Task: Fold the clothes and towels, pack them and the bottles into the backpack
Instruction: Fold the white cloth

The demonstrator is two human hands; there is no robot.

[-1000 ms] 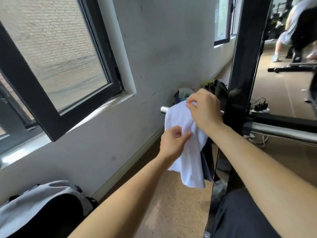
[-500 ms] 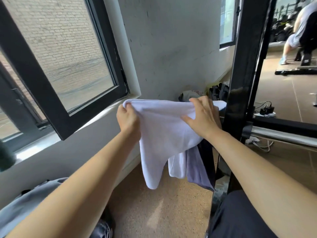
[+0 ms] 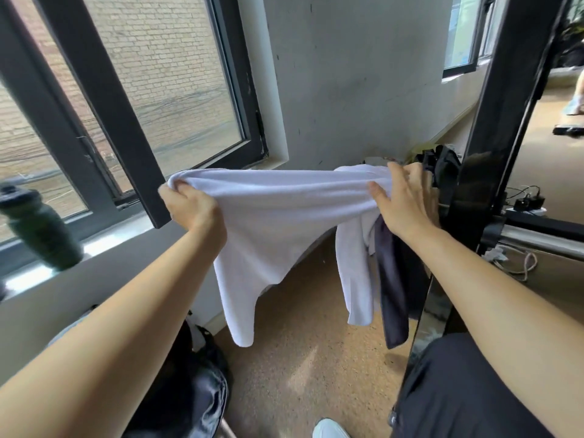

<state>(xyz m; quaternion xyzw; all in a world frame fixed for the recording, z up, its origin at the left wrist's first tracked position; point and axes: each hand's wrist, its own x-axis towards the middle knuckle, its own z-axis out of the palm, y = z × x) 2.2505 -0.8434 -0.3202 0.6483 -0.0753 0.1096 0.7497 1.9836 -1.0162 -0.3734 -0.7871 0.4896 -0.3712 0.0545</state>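
Note:
A white towel is stretched between my two hands at chest height. My left hand grips its left end in a fist near the window frame. My right hand holds the other end against the bar, fingers spread over the cloth. A dark garment hangs from the bar just under my right wrist. A dark green bottle stands on the window sill at the left. The black backpack lies on the floor under my left forearm, mostly hidden.
An open black window sash juts inward beside my left hand. A black rack post and steel bar stand at the right. Cables and a power strip lie on the floor behind. Another dark bag sits by the wall.
My left hand has pulled its end of the towel further left, spreading the cloth wide. The view shifted left, bringing the green bottle into sight.

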